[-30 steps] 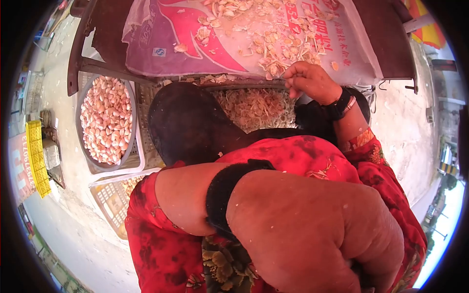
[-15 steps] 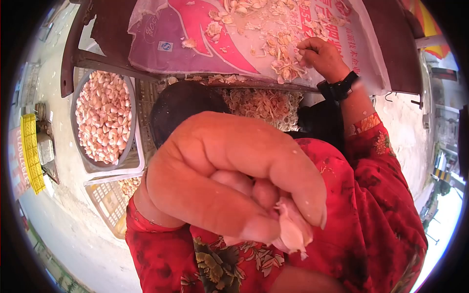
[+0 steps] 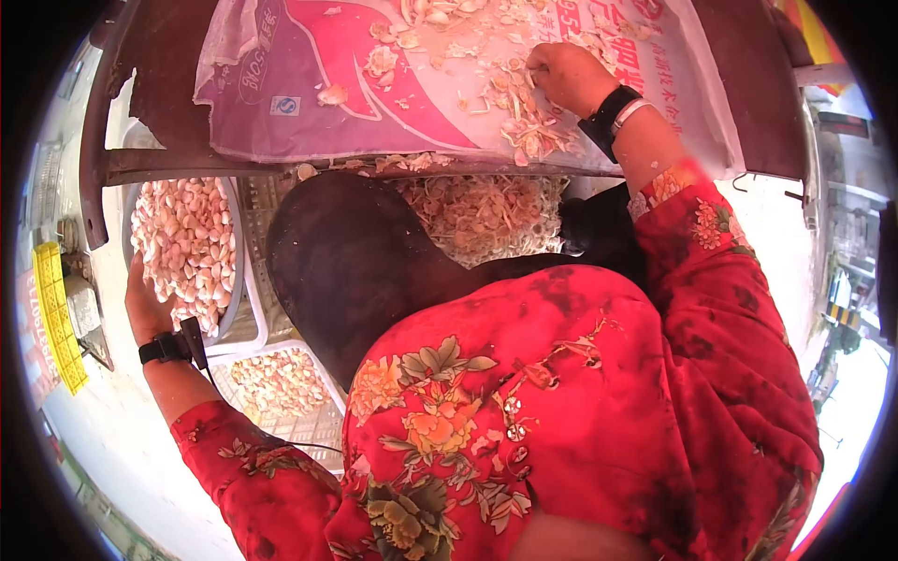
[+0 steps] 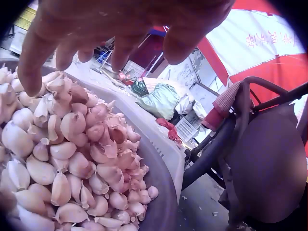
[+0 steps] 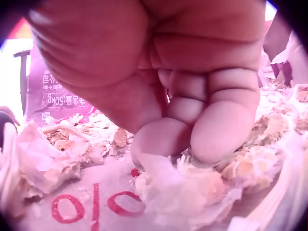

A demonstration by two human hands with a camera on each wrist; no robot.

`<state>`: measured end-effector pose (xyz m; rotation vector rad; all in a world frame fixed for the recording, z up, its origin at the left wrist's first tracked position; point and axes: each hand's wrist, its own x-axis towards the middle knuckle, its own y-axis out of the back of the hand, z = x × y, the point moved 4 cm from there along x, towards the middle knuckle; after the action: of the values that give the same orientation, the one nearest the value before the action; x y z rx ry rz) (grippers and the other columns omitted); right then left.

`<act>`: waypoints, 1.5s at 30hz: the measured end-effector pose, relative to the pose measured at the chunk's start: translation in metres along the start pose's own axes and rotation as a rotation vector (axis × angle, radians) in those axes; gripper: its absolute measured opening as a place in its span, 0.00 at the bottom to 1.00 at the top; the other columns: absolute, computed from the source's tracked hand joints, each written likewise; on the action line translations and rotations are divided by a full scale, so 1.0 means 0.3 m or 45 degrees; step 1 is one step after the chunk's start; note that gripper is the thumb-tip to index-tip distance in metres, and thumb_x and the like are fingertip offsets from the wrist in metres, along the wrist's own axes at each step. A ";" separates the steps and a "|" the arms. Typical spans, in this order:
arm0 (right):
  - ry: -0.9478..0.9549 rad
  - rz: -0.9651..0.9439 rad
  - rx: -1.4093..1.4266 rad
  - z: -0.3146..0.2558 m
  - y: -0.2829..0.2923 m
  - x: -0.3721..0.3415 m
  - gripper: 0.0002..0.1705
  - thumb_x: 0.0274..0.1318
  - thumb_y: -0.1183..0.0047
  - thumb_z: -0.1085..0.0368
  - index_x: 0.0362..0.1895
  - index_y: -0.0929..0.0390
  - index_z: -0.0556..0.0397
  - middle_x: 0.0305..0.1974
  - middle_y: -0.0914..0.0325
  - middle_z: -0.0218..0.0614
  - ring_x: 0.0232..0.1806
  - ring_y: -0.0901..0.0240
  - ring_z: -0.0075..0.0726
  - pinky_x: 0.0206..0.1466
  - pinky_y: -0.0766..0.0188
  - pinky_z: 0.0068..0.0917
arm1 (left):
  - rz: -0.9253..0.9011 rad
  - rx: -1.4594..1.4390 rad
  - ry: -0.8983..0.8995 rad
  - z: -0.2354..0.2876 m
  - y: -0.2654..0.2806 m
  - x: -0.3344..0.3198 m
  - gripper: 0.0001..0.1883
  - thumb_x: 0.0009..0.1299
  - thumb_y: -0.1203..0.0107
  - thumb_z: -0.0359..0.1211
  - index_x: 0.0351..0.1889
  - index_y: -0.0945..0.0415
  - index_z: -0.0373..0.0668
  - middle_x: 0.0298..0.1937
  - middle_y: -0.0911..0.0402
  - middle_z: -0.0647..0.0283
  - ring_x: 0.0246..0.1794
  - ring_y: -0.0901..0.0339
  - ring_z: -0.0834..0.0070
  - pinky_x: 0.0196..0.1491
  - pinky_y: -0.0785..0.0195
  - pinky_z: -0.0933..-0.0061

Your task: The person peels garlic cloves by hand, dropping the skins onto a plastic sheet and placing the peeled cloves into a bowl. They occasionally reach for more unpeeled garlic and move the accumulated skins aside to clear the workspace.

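Off to the left, my left hand (image 3: 147, 304) is over the near-left rim of a grey basin (image 3: 234, 266) heaped with unpeeled garlic cloves (image 3: 182, 234). Seen from the left wrist, its fingers (image 4: 122, 50) are spread and loosely bent above the cloves (image 4: 62, 168), with nothing held. My right hand (image 3: 575, 79) is down on the printed sack (image 3: 281, 131) among papery garlic skins (image 3: 538, 140). Its fingers (image 5: 219, 134) curl in, fingertips right at the garlic skin (image 5: 178, 192) in the right wrist view. The thumb tip is hidden there.
A white crate (image 3: 257, 318) sits under the basin. Nearer me, another white basket (image 3: 323, 430) contains smaller garlic pieces (image 3: 276, 383). More skins (image 3: 486, 210) are heaped below the table's front edge (image 3: 206, 173), between my knees. A yellow crate (image 3: 58, 318) stands far left.
My left hand held garlic cloves close before the head camera half a second ago; now it is at the basin, without them. My right hand has moved farther onto the sack, into the skins.
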<state>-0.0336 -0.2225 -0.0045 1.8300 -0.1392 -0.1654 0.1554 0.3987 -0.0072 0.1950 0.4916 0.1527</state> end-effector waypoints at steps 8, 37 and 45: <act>-0.109 -0.163 -0.405 -0.094 0.030 -0.025 0.12 0.52 0.57 0.69 0.40 0.25 0.56 0.36 0.22 0.51 0.42 0.24 0.56 0.44 0.28 0.45 | -0.679 -0.377 -0.301 0.152 -0.256 -0.307 0.22 0.73 0.55 0.37 0.58 0.34 0.31 0.56 0.28 0.50 0.52 0.27 0.65 0.51 0.31 0.68; -0.010 0.261 0.234 0.215 -0.033 -0.015 0.37 0.55 0.48 0.44 0.60 0.33 0.59 0.61 0.36 0.57 0.65 0.44 0.60 0.69 0.48 0.41 | -1.221 -0.622 0.403 -0.045 -1.236 -0.588 0.14 0.70 0.55 0.40 0.27 0.31 0.42 0.26 0.28 0.62 0.21 0.35 0.76 0.24 0.43 0.74; 0.444 0.138 0.188 -0.213 -0.060 -0.142 0.35 0.46 0.37 0.52 0.58 0.30 0.49 0.60 0.35 0.54 0.65 0.44 0.62 0.68 0.48 0.49 | -1.119 -0.603 0.321 -0.038 -1.285 -0.569 0.13 0.70 0.54 0.39 0.27 0.32 0.41 0.24 0.29 0.62 0.19 0.36 0.75 0.24 0.43 0.73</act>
<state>-0.0634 -0.1495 -0.0036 1.9633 -0.0052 0.2458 0.0392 -0.0062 -0.0252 -0.5148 0.7357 -0.5712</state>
